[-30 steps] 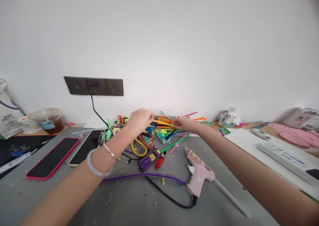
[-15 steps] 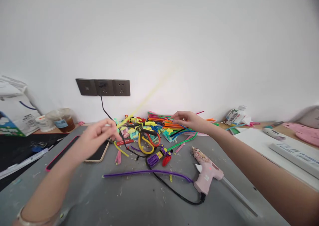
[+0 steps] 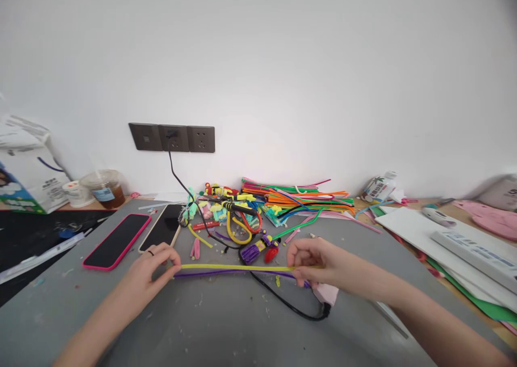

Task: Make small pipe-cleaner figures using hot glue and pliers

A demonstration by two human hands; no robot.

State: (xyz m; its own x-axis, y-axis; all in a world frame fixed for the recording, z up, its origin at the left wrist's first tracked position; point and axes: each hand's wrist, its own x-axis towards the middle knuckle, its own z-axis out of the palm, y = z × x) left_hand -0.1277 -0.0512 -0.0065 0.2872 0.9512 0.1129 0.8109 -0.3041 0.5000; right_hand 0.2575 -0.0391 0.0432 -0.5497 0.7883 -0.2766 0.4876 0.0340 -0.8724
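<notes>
A yellow pipe cleaner is stretched level between my two hands. My left hand pinches its left end between thumb and forefinger. On the other side, my right hand has its fingers closed on the right part. Just below and almost parallel runs a purple pipe cleaner, its right end partly behind my right hand. The pink glue gun is mostly hidden by my right hand and forearm. A small purple and yellow pipe-cleaner figure lies beyond the yellow strand, beside a red piece.
Bundles of coloured pipe cleaners lie along the wall, with black-handled pliers and scraps to their left. Two phones rest at left, near a drink cup. A black cord crosses the table. White boards are at right.
The yellow pipe cleaner, slanting up from my left hand before, now lies level. My left hand has come down; my right hand has moved from the bundles to grip the other end.
</notes>
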